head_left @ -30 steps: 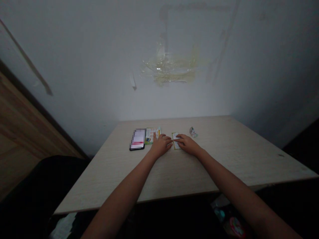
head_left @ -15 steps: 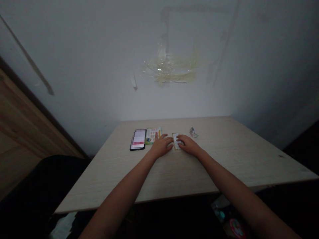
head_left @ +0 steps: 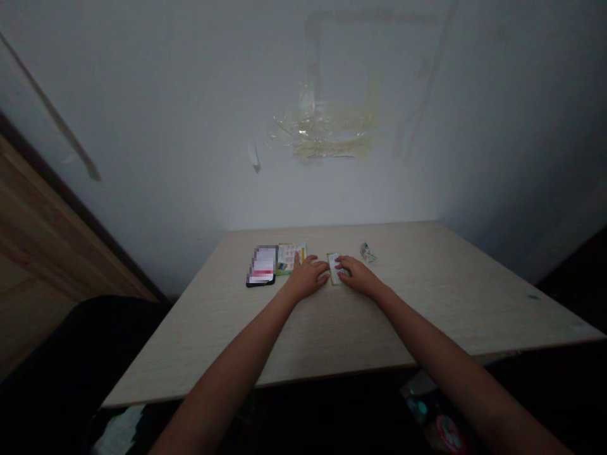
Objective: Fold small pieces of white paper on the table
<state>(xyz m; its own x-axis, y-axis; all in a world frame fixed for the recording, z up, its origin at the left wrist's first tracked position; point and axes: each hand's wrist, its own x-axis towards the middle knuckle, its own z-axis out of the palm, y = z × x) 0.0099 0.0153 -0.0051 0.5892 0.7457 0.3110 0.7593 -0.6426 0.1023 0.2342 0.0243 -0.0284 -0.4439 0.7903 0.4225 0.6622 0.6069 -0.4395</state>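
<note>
Both my arms reach out over a pale wooden table (head_left: pixel 427 303). My left hand (head_left: pixel 307 277) lies flat on the tabletop, fingers stretched toward a small card with a yellow-green edge (head_left: pixel 333 264). My right hand (head_left: pixel 359 275) rests on that card's right side, fingers bent over it and pressing it down. The two hands nearly touch at the card. Most of the card is hidden under my right fingers.
A phone with a lit screen (head_left: pixel 262 266) lies left of my left hand, beside a colourful printed sheet (head_left: pixel 289 256). A small crumpled wrapper (head_left: pixel 367 253) sits right of the card. A wall with tape residue stands behind the table; a wooden panel runs along the left.
My right hand has curled slightly over the card. Otherwise both hands stay in the same place.
</note>
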